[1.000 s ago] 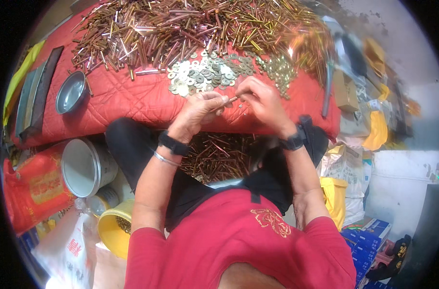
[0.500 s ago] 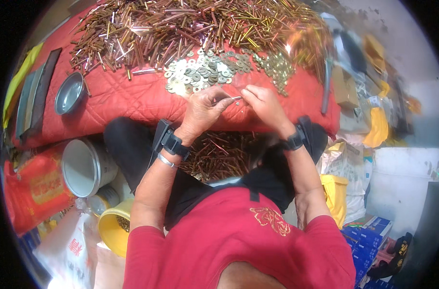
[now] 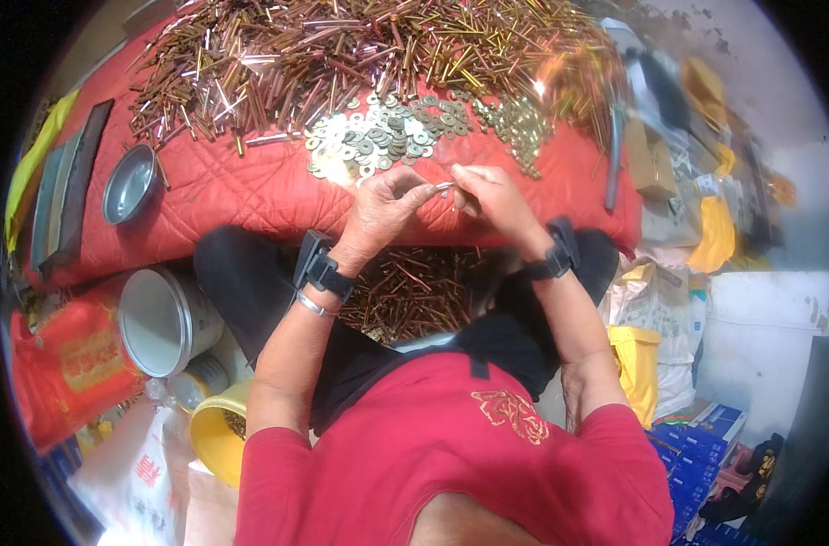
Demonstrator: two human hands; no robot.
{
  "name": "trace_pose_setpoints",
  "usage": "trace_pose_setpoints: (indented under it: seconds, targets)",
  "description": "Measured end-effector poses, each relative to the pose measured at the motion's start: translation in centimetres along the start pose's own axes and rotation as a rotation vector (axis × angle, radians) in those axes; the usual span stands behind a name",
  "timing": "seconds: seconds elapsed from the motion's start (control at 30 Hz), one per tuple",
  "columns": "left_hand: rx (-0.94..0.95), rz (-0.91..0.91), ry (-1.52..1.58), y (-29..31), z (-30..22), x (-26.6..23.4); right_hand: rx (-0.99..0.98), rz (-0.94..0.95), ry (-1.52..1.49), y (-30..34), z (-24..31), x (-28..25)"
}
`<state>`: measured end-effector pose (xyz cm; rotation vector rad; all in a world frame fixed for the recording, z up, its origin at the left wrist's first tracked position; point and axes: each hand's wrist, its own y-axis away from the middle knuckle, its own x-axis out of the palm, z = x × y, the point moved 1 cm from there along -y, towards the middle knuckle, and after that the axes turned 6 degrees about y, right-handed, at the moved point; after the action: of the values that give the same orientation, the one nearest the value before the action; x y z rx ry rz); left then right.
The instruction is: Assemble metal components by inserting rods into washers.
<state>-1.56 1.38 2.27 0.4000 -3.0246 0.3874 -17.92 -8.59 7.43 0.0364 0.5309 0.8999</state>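
Note:
My left hand [image 3: 386, 207] and my right hand [image 3: 495, 197] meet over the near edge of a red quilted cloth [image 3: 228, 191]. Fingers of both are pinched around a small slim metal piece [image 3: 444, 187]; its exact kind is too small to make out. Just beyond them lies a heap of flat round washers [image 3: 374, 138], silvery and dull brass. Small brass-coloured pieces, like nuts [image 3: 515, 132], are piled to its right. Behind spreads a large mound of copper and gold-coloured metal rods [image 3: 342, 55].
More rods [image 3: 410, 293] lie below, between my legs. A metal bowl [image 3: 131, 185] sits at the cloth's left. Down left stand a white bucket [image 3: 155, 323] and a yellow bucket [image 3: 216, 441]. A grey tube [image 3: 614, 168] lies at the right edge, near a cardboard box [image 3: 649, 164].
My right fingers have curled in more around the small metal piece. My left hand stays nearly in place, still pinching. The piles look the same.

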Motion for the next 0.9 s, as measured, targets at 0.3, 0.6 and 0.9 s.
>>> trace_pose_setpoints:
  seconds: [0.3,0.6,0.9]
  targets:
    - [-0.31,-0.008,0.227,-0.2,-0.6,-0.4,-0.677,-0.434,0.418,-1.4,-0.2,0.8]
    - [-0.398,0.012,0.251,-0.2,-1.0,-0.4,-0.471,-0.405,0.283,-0.5,1.5,1.0]
    - [-0.46,-0.005,0.318,-0.3,-1.1,-0.5,-0.55,-0.415,0.406,-0.6,1.2,1.6]
